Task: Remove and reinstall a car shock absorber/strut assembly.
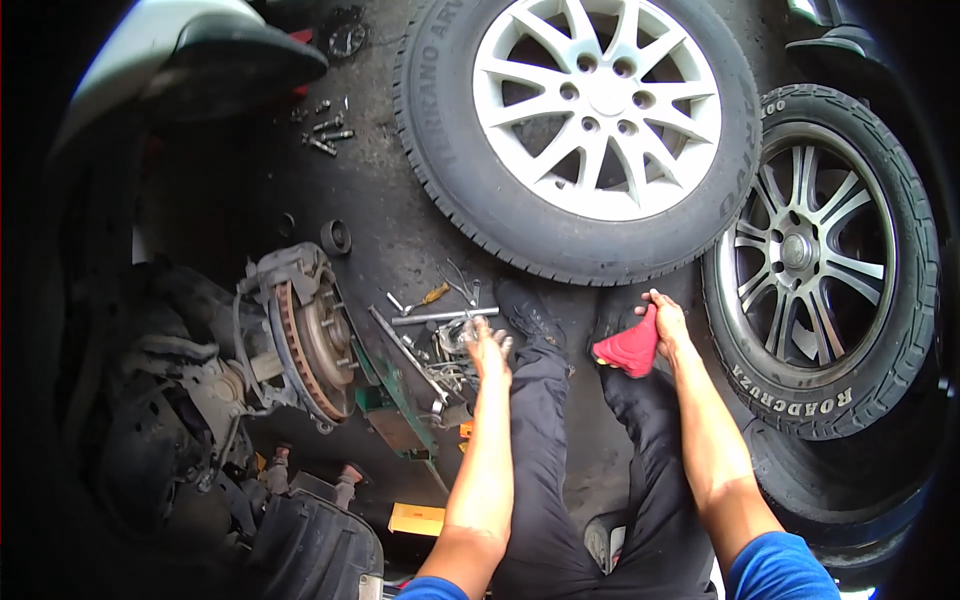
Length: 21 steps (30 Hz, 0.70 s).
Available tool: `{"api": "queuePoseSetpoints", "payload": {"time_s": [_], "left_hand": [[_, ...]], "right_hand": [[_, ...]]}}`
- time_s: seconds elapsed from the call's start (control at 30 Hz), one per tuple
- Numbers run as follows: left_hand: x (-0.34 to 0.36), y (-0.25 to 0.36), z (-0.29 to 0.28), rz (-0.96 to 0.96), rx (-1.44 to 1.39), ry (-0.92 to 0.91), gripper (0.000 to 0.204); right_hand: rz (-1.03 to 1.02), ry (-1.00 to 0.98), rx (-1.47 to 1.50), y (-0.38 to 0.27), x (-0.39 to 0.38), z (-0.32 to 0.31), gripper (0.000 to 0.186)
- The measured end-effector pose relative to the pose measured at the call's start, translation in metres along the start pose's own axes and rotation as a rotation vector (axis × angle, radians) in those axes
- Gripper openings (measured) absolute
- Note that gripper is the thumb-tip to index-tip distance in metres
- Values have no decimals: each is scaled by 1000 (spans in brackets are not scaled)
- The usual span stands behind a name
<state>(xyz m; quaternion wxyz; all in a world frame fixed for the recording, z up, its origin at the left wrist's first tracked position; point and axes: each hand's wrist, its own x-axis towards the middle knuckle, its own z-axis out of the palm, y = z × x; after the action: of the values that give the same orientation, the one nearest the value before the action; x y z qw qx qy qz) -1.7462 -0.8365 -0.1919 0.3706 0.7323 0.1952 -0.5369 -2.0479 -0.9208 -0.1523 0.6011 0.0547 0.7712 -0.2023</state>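
Observation:
My right hand (665,325) grips a bunched red cloth item (630,345) with a little yellow at its edge, hanging above my right leg. My left hand (489,350) has its fingers apart over a pile of hand tools (452,350) on the dark floor, among them a long steel bar (418,316) and a yellow-handled screwdriver (435,293). Whether its fingertips touch the tools is hard to tell. Left of the tools an exposed brake disc with studs (315,365) and its caliper (290,265) sit on the vehicle's suspension.
A white-rimmed wheel (540,150) lies at the top, a dark chrome wheel (835,280) at the right over another tire (790,470). A green metal stand (395,425), yellow box (415,516), loose bolts (322,141) and a metal ring (336,236) surround me. Car bodywork (150,70) edges the upper left.

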Motion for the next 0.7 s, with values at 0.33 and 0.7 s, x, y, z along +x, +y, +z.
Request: {"api": "queuePoseSetpoints", "payload": {"time_s": [0.33,0.7], "left_hand": [[60,-53,118,-278,-410,-85,79],[24,11,188,-159,-755,-302,50]], "right_hand": [[120,105,737,-2,145,-35,41],[-11,300,858,-65,92,29,43]]}}
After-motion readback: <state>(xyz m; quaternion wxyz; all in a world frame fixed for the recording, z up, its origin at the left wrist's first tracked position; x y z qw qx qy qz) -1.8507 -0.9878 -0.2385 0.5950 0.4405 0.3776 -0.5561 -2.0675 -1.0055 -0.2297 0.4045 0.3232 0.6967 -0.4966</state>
